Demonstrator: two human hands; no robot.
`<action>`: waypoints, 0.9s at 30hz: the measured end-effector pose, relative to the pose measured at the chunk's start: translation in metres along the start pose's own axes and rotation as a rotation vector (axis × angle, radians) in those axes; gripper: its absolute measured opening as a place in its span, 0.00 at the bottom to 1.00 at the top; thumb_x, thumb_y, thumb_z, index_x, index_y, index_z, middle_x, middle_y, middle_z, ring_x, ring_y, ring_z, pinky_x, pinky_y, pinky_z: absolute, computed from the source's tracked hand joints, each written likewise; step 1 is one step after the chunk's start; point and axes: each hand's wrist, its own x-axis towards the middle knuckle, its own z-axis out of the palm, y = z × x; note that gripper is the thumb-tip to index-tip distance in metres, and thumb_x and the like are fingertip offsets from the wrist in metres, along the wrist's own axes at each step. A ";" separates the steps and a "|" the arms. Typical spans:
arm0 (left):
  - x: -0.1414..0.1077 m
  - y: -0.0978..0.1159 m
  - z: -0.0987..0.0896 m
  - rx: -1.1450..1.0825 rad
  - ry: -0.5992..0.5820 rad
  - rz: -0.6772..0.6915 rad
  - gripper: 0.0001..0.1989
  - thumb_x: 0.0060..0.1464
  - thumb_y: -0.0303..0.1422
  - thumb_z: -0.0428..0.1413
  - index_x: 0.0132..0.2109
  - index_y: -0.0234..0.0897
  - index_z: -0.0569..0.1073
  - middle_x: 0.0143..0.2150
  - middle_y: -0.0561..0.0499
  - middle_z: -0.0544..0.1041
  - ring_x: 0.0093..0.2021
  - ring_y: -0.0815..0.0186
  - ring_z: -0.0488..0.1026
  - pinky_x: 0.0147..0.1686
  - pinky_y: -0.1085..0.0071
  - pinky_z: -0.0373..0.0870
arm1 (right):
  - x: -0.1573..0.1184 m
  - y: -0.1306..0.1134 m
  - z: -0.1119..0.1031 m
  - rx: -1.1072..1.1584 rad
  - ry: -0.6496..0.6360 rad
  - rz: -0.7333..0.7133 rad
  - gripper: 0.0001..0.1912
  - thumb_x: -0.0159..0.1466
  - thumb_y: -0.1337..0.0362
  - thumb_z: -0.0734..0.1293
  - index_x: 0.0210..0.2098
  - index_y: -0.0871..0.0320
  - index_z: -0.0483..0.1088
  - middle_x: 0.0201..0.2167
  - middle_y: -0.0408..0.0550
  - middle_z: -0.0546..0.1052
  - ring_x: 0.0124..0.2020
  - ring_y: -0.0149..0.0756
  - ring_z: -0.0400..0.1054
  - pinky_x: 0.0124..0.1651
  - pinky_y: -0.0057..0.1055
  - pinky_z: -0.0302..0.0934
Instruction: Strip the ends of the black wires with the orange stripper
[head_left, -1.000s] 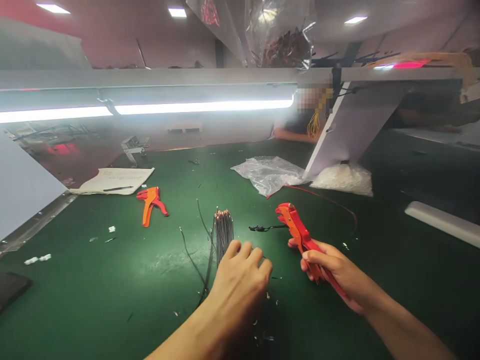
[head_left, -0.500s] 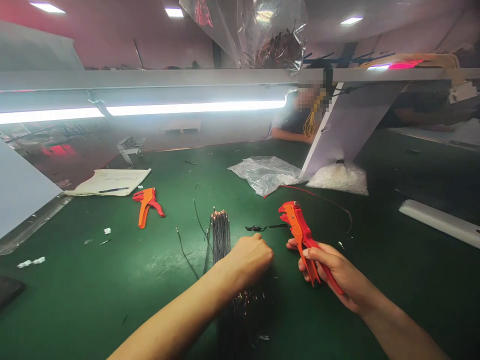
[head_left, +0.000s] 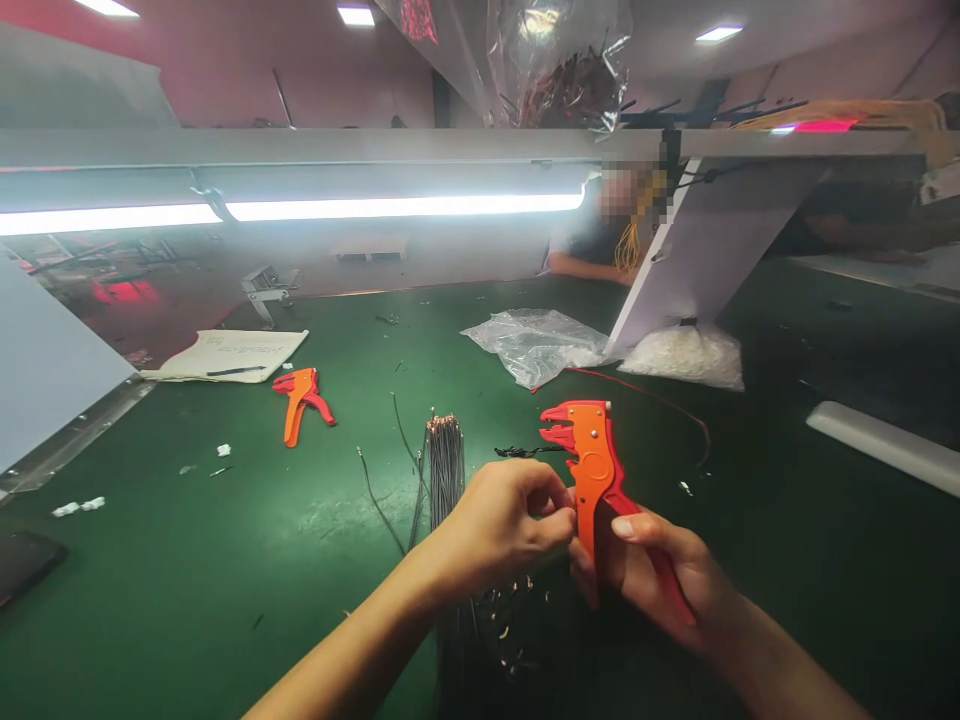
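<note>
My right hand is wrapped round an orange and red wire stripper, its jaws pointing left and parted. Close against the stripper's handle, the fingertips of my left hand are pinched together; whatever they hold is hidden. Beyond my left forearm lies a bundle of thin black wires with copper-coloured ends, partly covered by that arm. A few loose black wires stick out to its left. A short black wire piece lies behind my left hand.
A second wire stripper rests left of the bundle, near a notebook with a pen. Farther back are a clear plastic bag, a filled bag and a slanted panel. Another person's arm shows across the table. A lamp hangs above.
My left hand has moved right, up to the stripper, and its pinched fingers now show. The stripper has turned more upright, with its jaws facing left.
</note>
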 end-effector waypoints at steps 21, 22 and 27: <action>-0.046 -0.008 0.022 -0.256 0.141 -0.241 0.04 0.51 0.29 0.52 0.30 0.38 0.70 0.25 0.56 0.71 0.26 0.70 0.61 0.26 0.71 0.56 | -0.007 0.017 0.002 -0.011 -0.135 -0.025 0.20 0.58 0.65 0.67 0.48 0.64 0.75 0.40 0.55 0.78 0.33 0.38 0.72 0.34 0.36 0.71; -0.048 -0.008 0.022 -0.236 0.137 -0.237 0.04 0.51 0.29 0.52 0.30 0.38 0.71 0.26 0.56 0.71 0.26 0.69 0.62 0.27 0.71 0.56 | -0.006 0.019 0.002 -0.014 -0.137 -0.018 0.20 0.57 0.65 0.67 0.48 0.64 0.75 0.40 0.55 0.78 0.32 0.38 0.72 0.34 0.35 0.71; -0.061 -0.012 0.023 -0.165 0.161 -0.216 0.08 0.55 0.32 0.52 0.30 0.38 0.72 0.24 0.56 0.71 0.24 0.69 0.63 0.25 0.72 0.57 | -0.004 0.025 0.003 0.000 -0.159 0.024 0.21 0.56 0.66 0.67 0.49 0.65 0.75 0.42 0.56 0.78 0.32 0.38 0.73 0.34 0.35 0.71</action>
